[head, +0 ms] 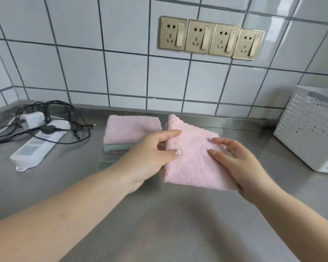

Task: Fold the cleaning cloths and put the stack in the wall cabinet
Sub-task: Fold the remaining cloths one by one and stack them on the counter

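Steel table [178,224], tiled wall, four brass sockets [211,37].
Quilted pink cloth [193,157] is pinched by left hand [150,157] and right hand [240,163], beside folded stack [125,137]; cables [45,120] left, perforated white basket [309,133] right.

White tiled wall [121,72] with dark grout; four brass-coloured sockets [211,37] at one o'clock. Steel counter [159,214] below, dully reflecting daylight. White perforated basket [309,133] at three o'clock.

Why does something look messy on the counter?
The black cables lie in a loose tangle over the white power strip on the steel counter. The stack of folded pink and green cloths sits tidy, slightly fanned.
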{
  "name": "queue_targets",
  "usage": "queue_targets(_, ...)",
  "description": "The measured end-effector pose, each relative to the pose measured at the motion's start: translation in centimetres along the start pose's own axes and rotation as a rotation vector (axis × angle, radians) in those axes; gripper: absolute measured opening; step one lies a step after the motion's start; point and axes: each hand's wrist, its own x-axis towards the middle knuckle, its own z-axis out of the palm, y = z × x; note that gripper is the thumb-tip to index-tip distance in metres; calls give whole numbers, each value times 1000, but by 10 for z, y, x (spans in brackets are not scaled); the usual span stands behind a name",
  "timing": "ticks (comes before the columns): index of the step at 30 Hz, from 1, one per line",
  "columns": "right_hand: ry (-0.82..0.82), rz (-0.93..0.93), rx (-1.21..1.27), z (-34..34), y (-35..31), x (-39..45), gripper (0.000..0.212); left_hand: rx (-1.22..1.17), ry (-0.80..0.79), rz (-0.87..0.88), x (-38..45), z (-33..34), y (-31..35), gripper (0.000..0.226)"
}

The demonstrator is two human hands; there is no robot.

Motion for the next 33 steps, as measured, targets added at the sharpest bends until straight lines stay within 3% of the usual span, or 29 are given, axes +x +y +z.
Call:
queue_targets(4,-57,38,58,35,-40,46,12,61,80,-40,33,-50,18,45)
queue_targets(10,-130,122,-79,88,-80,84,16,300,56,-171,60,-108,41,53)
queue_targets(18,-324,179,-357,123,-78,105,37,298,45,-392,66,-132,34,53)
queue_targets(25,-396,155,-561,135,-76,111,41,410,15,-435,63,-141,24,51)
queue_targets(27,-363,100,-664,136,-74,107,43,667,82,-366,63,-140,20,52)
queue_targets(30,-311,-137,-861,143,-82,106,44,959,141,-38,74,-131,19,47)
queue_targets(33,-406,-193,-927,162,-89,96,49,1079,21,-89,87,-114,18,50)
